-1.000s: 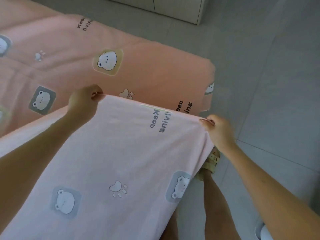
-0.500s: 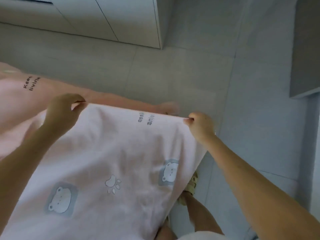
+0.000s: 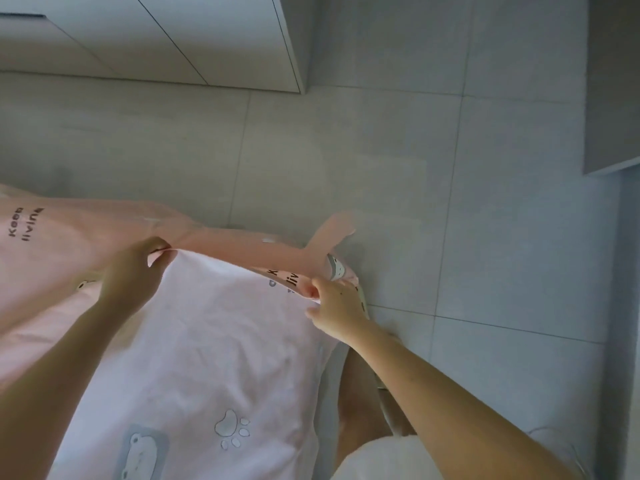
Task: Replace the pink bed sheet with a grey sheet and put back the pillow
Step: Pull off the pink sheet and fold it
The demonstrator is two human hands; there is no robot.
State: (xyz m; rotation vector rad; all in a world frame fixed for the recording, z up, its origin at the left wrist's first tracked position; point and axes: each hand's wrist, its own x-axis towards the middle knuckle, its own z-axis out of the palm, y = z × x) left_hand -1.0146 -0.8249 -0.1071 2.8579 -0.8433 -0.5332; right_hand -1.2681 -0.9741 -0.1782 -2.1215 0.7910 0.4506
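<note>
1. Pink bed sheet (image 3: 214,344) is seen filling the view from 6 o'clock round to 9 o'clock, turned over so that its paler underside, printed with a bear and a paw, faces up.
2. A deeper pink layer of the same sheet is seen past the fold, toward 9 and 10 o'clock, with dark lettering on it.
3. The folded top edge is held stretched between the two hands.
4. The left hand (image 3: 133,278) is placed at the 9 o'clock end of that edge; its fingers are curled and the cloth is pinched between thumb and fingers.
5. The right hand (image 3: 337,306) is placed at the 3 o'clock end; the edge is pinched between thumb and forefinger, the other fingers being loosely bent.
6. A loose strip of the sheet is seen past the right hand, toward 12 o'clock, over the grey tiled floor (image 3: 346,150).
7. A white cabinet (image 3: 173,39) is seen at 11 o'clock, and a bare leg (image 3: 360,393) at 5 o'clock.
</note>
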